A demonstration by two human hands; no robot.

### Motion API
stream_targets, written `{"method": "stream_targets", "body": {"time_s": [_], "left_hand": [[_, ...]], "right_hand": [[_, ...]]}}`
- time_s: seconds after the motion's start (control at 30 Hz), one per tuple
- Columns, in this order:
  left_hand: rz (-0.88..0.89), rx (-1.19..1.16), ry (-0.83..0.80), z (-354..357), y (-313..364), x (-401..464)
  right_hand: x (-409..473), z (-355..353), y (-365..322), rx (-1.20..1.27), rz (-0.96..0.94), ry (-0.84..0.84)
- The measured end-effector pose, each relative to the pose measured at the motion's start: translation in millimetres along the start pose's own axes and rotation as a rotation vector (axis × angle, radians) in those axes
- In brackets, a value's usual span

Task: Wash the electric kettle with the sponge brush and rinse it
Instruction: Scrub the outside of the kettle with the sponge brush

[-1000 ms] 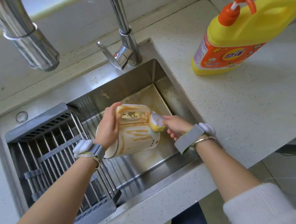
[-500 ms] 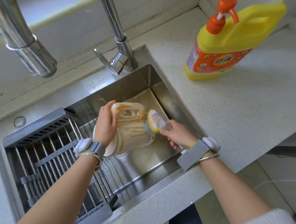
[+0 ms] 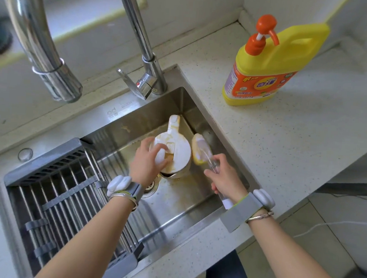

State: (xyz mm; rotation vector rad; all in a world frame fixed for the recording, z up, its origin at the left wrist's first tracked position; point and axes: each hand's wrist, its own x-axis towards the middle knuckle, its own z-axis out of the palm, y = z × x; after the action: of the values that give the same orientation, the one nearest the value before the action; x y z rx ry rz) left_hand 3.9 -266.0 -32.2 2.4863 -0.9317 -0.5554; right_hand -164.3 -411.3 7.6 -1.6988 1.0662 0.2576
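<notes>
The white electric kettle (image 3: 178, 149), streaked with brown stains, stands upright in the steel sink (image 3: 186, 206) with its lid up at the back. My left hand (image 3: 147, 161) grips the kettle's top at the near left. My right hand (image 3: 224, 177) holds the clear handle of the sponge brush (image 3: 200, 154). The brush's yellow sponge head lies against the kettle's right side.
A grey drying rack (image 3: 65, 198) with steel bars fills the sink's left half. The tap (image 3: 145, 55) rises behind the sink, its spout (image 3: 52, 69) hanging at upper left. A yellow detergent bottle (image 3: 270, 66) stands on the speckled counter (image 3: 287, 135) at the right. The drain (image 3: 151, 186) lies below my left wrist.
The kettle has gone from lying tilted on its side to standing upright with the lid open. My left hand moved to its top. The sponge moved down along the kettle's right side.
</notes>
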Motion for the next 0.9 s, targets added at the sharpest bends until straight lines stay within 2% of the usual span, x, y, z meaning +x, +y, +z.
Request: {"method": "stream_targets", "body": {"time_s": [0.1,0.2,0.27,0.33,0.4,0.57,0.67,0.7,0.77,0.83,0.9], "left_hand": [[0.173,0.031,-0.038,-3,-5,-1],[0.233,0.021,-0.065,-11,-7,16],[0.318,0.090,-0.150,-16,-1,30],[0.340,0.242,-0.279,-19,9,42],[0.275,0.435,-0.403,-17,18,47],[0.231,0.750,-0.398,-8,37,29],[0.364,0.931,-0.457,-15,53,18],[0.342,0.955,-0.470,-20,58,16],[0.186,0.802,-0.438,-30,62,19],[0.038,0.498,-0.450,-45,55,24],[-0.105,0.104,-0.542,-66,35,25]], "right_hand": [[-6,0,3,0.023,-0.005,0.008],[-7,-3,3,0.026,-0.008,0.011],[-7,-5,1,0.017,-0.021,0.017],[-7,-7,0,0.007,-0.031,0.031],[-9,-9,-1,0.013,-0.039,0.053],[-19,-17,-2,0.053,-0.056,0.074],[-21,-20,-3,0.035,-0.068,0.062],[-23,-22,-6,0.034,-0.072,0.062],[-27,-25,-13,0.060,-0.082,0.082],[-30,-29,-17,0.101,-0.091,0.106],[-33,-30,-23,0.121,-0.107,0.090]]}}
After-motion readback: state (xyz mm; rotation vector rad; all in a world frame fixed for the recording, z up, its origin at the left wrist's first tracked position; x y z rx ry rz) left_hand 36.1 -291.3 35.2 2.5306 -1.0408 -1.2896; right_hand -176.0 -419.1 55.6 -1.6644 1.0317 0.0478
